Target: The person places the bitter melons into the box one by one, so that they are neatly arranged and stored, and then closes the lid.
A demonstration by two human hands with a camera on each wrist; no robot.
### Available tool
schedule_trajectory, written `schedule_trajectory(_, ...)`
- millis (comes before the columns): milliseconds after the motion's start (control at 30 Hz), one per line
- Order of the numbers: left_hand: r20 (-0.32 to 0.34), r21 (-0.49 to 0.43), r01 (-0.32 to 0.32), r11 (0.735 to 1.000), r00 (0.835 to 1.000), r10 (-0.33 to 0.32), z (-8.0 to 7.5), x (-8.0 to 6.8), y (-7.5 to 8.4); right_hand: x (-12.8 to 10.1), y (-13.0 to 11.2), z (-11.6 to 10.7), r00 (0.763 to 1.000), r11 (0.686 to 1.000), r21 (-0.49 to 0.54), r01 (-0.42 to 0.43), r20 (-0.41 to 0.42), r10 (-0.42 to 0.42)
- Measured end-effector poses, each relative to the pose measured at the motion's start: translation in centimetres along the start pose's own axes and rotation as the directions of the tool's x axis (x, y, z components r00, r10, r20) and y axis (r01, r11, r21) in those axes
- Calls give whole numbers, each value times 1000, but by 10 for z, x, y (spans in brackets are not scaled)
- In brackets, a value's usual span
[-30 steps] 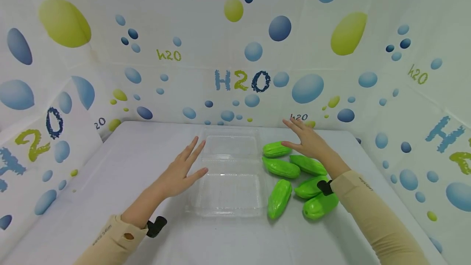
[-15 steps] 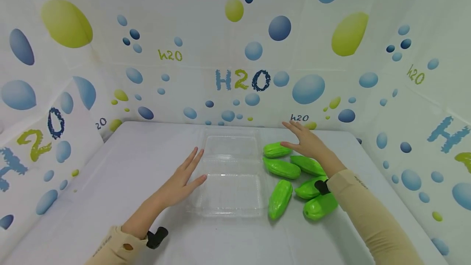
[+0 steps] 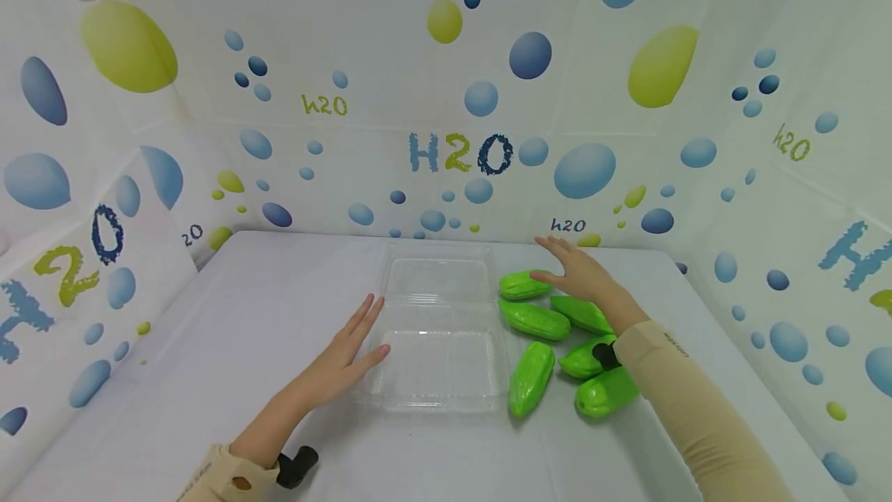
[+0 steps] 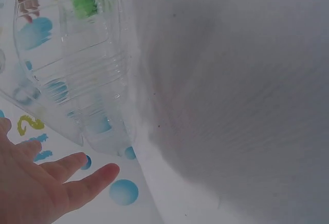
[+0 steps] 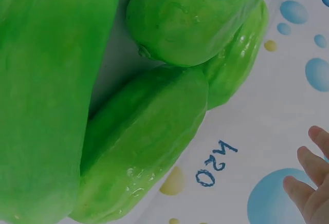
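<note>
A clear plastic clamshell container lies opened flat on the table, one half behind the other. My left hand hovers at its left edge, fingers straight and thumb spread, holding nothing. In the left wrist view the fingertips are apart from the clear plastic. Several glossy green, elongated, ridged fruits, papaya-like in shape, lie right of the container. Above the rear ones my right hand is stretched out with nothing in its grasp. The right wrist view shows green fruits close up, apart from the right fingers.
A white cloth-covered table carries everything. Behind and along both sides stands a white backdrop printed with bubbles and H2O lettering. Each sleeve has a black wrist camera at its cuff.
My left hand has come down and slightly back toward me along the container's left side. The right hand has sunk a little. The container and green fruits have stayed in place.
</note>
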State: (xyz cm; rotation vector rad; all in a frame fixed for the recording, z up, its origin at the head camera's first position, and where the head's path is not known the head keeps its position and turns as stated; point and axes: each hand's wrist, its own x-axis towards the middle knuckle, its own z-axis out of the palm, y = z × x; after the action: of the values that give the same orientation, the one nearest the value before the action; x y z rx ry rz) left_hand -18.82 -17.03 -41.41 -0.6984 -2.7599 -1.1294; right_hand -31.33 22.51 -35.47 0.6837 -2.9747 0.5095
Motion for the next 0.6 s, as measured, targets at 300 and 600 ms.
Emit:
schedule_trajectory(300,17,-62,33,998,999,-32,5,-5,-3,4,2,7,1000,1000,13,-14,15,14)
schedule_trajectory(600,17,-102,38,994,999,-36,9,-8,-2,8,7,13,1000,1000,13,-12,25,12)
